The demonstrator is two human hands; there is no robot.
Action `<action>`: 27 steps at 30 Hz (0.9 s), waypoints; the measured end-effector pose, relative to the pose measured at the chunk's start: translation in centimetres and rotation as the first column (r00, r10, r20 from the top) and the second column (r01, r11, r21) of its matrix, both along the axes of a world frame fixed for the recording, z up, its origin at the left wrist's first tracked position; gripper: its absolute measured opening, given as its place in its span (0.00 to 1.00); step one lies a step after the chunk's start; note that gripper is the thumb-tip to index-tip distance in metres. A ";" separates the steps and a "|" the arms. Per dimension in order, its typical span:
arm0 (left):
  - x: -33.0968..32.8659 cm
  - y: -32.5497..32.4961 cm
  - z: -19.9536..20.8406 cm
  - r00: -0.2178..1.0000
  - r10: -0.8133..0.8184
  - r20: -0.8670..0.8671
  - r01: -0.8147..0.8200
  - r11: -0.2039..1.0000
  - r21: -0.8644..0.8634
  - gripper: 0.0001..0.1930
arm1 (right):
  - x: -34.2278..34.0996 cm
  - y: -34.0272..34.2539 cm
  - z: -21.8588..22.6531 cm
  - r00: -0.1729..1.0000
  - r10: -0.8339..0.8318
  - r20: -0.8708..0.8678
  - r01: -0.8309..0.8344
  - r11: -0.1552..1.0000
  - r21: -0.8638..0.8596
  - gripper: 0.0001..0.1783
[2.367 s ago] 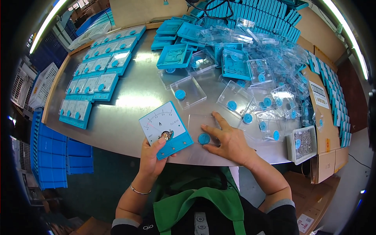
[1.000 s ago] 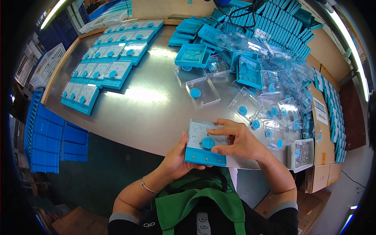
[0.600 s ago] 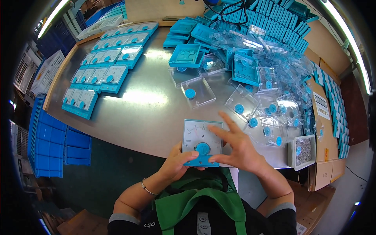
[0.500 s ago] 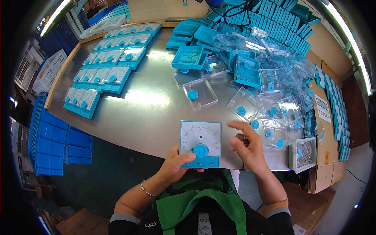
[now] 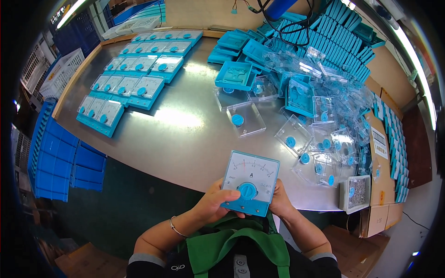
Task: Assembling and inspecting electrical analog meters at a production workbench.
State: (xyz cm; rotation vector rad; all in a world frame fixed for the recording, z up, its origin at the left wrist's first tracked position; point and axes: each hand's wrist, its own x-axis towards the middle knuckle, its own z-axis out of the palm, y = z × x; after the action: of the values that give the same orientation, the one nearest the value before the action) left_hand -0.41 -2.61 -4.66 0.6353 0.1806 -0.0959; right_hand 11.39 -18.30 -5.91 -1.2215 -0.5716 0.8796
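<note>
Over the table's near edge I hold a square ammeter (image 5: pixel 254 173) with a blue base, a white scale under a clear cover and a round blue knob. My left hand (image 5: pixel 214 202) is closed on its lower left corner, thumb on the front beside the knob. My right hand (image 5: pixel 280 199) is closed at its lower right edge; most of its fingers are hidden behind the meter. Beyond it on the table lies a clear cover with a blue knob (image 5: pixel 247 121). Other loose clear covers (image 5: pixel 294 134) lie to the right.
Rows of finished-looking meters (image 5: pixel 123 90) stand at the left. Blue bases (image 5: pixel 235 75) and a heap of clear covers fill the back right. A white tub of small metal parts (image 5: pixel 356 194) sits at the right edge, by a cardboard box (image 5: pixel 382 185). Blue crates (image 5: pixel 53 153) stand left of the table.
My right hand, apart from the meter before, has come in to its right edge. The meter has moved right and nearer and is slightly turned. The whole view has shifted a little.
</note>
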 end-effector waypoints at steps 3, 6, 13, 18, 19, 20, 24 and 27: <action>-0.1 0.0 0.0 1.000 0.003 -0.003 -0.003 1.000 -0.001 0.25 | 0.0 -0.3 -0.1 1.000 0.012 -0.005 -0.012 0.999 -0.031 0.08; -0.2 0.0 0.0 1.000 -0.010 -0.009 0.010 1.000 -0.013 0.25 | 0.3 -0.6 -0.4 0.998 0.048 -0.030 -0.050 0.996 -0.070 0.08; 0.0 -0.1 0.0 1.000 -0.017 -0.006 0.017 1.000 -0.016 0.25 | 0.4 -0.5 0.0 0.998 0.054 -0.012 -0.055 0.994 -0.094 0.07; 0.3 -0.3 0.4 1.000 -0.010 -0.001 0.010 1.000 0.002 0.25 | 0.8 -0.8 -0.3 0.997 0.077 0.011 -0.076 0.994 -0.081 0.08; 0.4 -0.2 0.1 1.000 -0.021 0.000 0.021 1.000 0.015 0.25 | 1.1 -0.8 0.0 0.997 0.080 0.015 -0.078 0.994 -0.072 0.08; 0.4 -0.1 0.0 0.999 -0.032 0.002 0.032 0.999 0.028 0.25 | 1.5 -1.1 0.8 0.993 0.107 -0.040 -0.112 0.983 -0.149 0.07; 0.5 0.6 0.4 0.998 0.033 0.048 -0.039 0.992 0.116 0.26 | 3.6 -2.8 3.0 0.932 0.104 -0.346 -0.145 0.985 -0.094 0.11; 1.3 0.5 0.1 1.000 -0.009 -0.024 0.014 0.976 0.219 0.31 | 3.5 -3.3 3.7 0.980 0.179 -0.091 -0.193 0.963 -0.187 0.16</action>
State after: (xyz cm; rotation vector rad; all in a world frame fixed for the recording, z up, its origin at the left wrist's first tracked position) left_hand 0.91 -2.08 -4.52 0.8554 0.2112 -0.0956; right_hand 14.90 -21.58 -2.23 -1.3207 -0.5564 1.1570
